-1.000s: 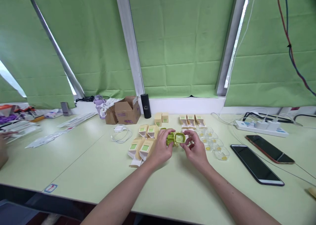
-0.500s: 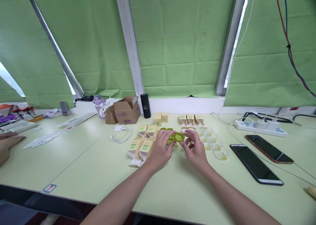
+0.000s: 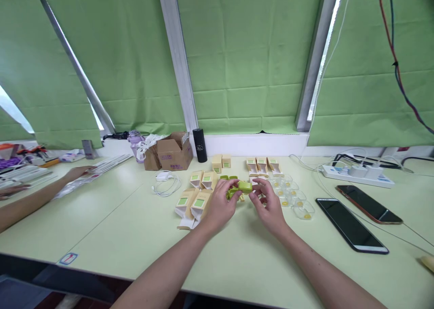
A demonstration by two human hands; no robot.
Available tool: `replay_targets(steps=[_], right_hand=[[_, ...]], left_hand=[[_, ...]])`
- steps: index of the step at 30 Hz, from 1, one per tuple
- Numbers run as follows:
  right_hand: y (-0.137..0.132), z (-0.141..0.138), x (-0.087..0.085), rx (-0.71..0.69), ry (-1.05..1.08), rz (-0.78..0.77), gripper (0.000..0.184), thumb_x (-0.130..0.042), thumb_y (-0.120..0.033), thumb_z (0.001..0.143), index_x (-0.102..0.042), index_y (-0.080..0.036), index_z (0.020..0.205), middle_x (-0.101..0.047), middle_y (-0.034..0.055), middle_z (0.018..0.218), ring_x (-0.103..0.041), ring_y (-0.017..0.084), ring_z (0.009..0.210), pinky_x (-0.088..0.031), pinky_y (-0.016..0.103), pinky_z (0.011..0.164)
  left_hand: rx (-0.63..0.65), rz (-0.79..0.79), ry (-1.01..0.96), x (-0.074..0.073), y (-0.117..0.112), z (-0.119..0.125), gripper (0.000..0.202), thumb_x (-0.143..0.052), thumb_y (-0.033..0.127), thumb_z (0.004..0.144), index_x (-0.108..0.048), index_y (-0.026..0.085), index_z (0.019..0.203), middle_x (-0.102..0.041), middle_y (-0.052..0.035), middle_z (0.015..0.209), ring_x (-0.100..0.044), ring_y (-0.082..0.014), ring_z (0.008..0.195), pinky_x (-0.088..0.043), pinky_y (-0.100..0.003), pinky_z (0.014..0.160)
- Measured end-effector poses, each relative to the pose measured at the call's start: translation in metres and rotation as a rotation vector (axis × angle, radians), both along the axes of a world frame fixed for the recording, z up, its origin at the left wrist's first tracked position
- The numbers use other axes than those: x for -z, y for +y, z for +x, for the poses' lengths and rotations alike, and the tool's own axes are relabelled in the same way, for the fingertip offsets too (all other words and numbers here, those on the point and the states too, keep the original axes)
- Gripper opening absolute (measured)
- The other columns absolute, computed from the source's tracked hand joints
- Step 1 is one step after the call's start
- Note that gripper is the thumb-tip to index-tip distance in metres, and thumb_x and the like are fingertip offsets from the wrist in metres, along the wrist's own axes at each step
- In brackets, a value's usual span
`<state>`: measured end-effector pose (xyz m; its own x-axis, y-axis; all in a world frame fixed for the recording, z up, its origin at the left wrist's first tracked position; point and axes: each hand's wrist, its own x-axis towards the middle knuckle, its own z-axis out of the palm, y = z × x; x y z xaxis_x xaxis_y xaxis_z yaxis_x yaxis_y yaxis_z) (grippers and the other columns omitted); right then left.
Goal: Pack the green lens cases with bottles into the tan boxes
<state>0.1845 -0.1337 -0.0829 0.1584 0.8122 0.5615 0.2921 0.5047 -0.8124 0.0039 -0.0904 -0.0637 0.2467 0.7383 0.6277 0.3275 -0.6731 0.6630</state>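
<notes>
My left hand [image 3: 219,206] is closed on a small green plastic case [image 3: 245,187], pinching its left side between thumb and fingers. The case is tipped so that its smooth side faces me. At its right end, my right hand [image 3: 270,206] grips the edge with thumb and fingertips. Other green pieces [image 3: 224,177] lie behind my left hand, partly covered by it. Just left of that hand stand several small kraft boxes [image 3: 200,203] with green windows and open white flaps. Clear plastic cups [image 3: 304,211] with yellow bits in them sit to the right of my right hand.
Two phones [image 3: 351,225] lie at the right, below a white power strip [image 3: 357,175] with cables. Three open boxes [image 3: 261,166] and two closed ones stand farther back. A cardboard carton [image 3: 174,152], black bottle [image 3: 200,145] and charger cable [image 3: 166,184] are at left. Another person's arm [image 3: 44,200] reaches in.
The green case has turned in my hands: its hollow face showed before, its smooth side now. At far left, another person's arm has reached forward to the white strips.
</notes>
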Motion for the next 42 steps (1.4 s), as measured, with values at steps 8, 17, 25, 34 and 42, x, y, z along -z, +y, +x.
replay_targets(steps=[8,17,25,34,42], right_hand=[[0.003,0.000,0.001,0.023,-0.056,0.016,0.047,-0.070,-0.036,0.093,-0.057,-0.030,0.139,-0.066,0.0046,0.105,-0.061,0.018,0.078,-0.053,0.028,0.058],[0.002,-0.002,-0.004,-0.002,-0.038,0.057,0.039,-0.069,-0.036,0.094,-0.065,-0.029,0.132,-0.065,0.0100,0.125,-0.063,0.023,0.094,-0.060,0.035,0.069],[0.007,0.001,0.000,-0.057,0.075,-0.032,0.040,-0.074,-0.040,0.090,-0.071,-0.027,0.127,-0.073,0.0090,0.116,-0.066,0.026,0.104,-0.061,0.036,0.075],[0.013,0.005,0.002,-0.166,0.311,-0.064,0.046,-0.086,-0.047,0.080,-0.073,-0.024,0.118,-0.076,0.0119,0.111,-0.068,0.029,0.105,-0.060,0.032,0.066],[0.013,0.006,0.003,-0.169,0.304,-0.069,0.049,-0.085,-0.053,0.080,-0.073,-0.024,0.116,-0.077,0.0125,0.112,-0.070,0.029,0.102,-0.059,0.031,0.062]], left_hand=[[-0.018,-0.135,-0.059,0.002,0.005,0.000,0.027,-0.069,0.040,0.100,-0.074,0.021,0.119,-0.073,-0.0109,0.114,-0.071,-0.0239,0.103,-0.059,-0.038,0.092],[-0.030,-0.094,-0.012,-0.001,0.003,0.001,0.027,-0.068,0.044,0.100,-0.075,0.019,0.105,-0.077,-0.0091,0.102,-0.073,-0.0237,0.095,-0.060,-0.039,0.088],[-0.014,-0.059,0.075,-0.003,0.003,-0.003,0.033,-0.056,0.043,0.107,-0.076,0.019,0.095,-0.075,-0.0082,0.094,-0.070,-0.0242,0.092,-0.057,-0.038,0.084],[-0.023,0.092,0.217,-0.010,-0.002,-0.008,0.007,-0.069,0.021,0.096,-0.072,0.022,0.103,-0.071,-0.0073,0.100,-0.063,-0.0272,0.102,-0.053,-0.044,0.090],[-0.007,0.262,0.265,-0.006,0.004,-0.010,0.041,-0.071,0.019,0.096,-0.060,0.026,0.135,-0.068,-0.0105,0.127,-0.048,-0.0337,0.129,-0.049,-0.055,0.107]])
